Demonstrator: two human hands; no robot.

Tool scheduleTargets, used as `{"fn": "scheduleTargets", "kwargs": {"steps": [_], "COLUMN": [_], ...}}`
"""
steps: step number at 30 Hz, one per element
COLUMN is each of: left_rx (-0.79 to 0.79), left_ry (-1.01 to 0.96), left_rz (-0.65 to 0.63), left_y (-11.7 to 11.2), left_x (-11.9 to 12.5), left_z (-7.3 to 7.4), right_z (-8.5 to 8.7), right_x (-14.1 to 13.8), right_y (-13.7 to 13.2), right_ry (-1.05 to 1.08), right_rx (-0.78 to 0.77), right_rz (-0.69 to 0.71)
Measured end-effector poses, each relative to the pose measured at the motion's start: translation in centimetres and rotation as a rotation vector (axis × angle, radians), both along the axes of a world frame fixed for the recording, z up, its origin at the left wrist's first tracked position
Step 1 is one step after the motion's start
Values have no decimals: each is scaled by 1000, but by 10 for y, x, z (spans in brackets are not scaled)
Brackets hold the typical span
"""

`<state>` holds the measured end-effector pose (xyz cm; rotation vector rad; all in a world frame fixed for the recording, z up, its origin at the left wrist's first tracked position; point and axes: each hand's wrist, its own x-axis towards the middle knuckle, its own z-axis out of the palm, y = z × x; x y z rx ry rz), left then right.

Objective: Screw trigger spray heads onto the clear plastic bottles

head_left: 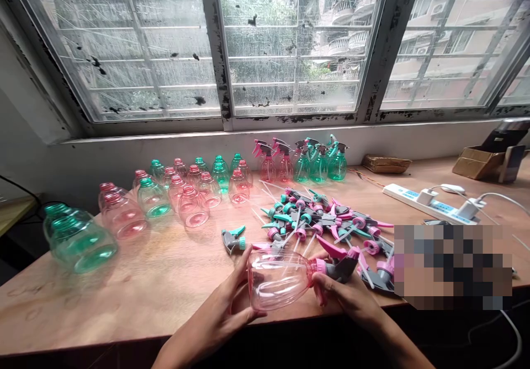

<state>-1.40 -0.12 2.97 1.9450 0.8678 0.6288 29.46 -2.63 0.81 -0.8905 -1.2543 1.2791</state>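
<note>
My left hand cups the base of a clear pink spray bottle that lies on its side at the table's near edge. At the bottle's neck my right hand grips the pink-and-grey trigger spray head, which sits on the neck. Both hands are closed around these parts. A lone teal-and-grey spray head lies just behind my left hand.
A heap of pink and teal spray heads lies behind the bottle. Open pink and green bottles stand left, finished ones at the back. A power strip, cables and a cardboard box are right. Wooden table.
</note>
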Motion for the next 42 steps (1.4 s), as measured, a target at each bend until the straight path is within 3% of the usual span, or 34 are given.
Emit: {"fn": "scheduleTargets", "kwargs": {"steps": [8, 17, 24, 33, 42], "left_rx": [122, 158, 123, 40, 109], "left_ry": [54, 68, 46, 13, 76], "left_rz": [13, 4, -1, -20, 18], "left_y": [1, 1, 5, 1, 2], "left_x": [-1, -1, -1, 1, -4], "left_z": [-6, -4, -11, 2, -8], "right_z": [2, 7, 4, 3, 3], "right_x": [-1, -3, -3, -2, -1], "right_y": [-1, -4, -2, -2, -1], "right_ry": [-9, 45, 85, 93, 126], "right_rx": [-15, -7, -44, -18, -33], "right_rz": [-22, 2, -12, 5, 10]}}
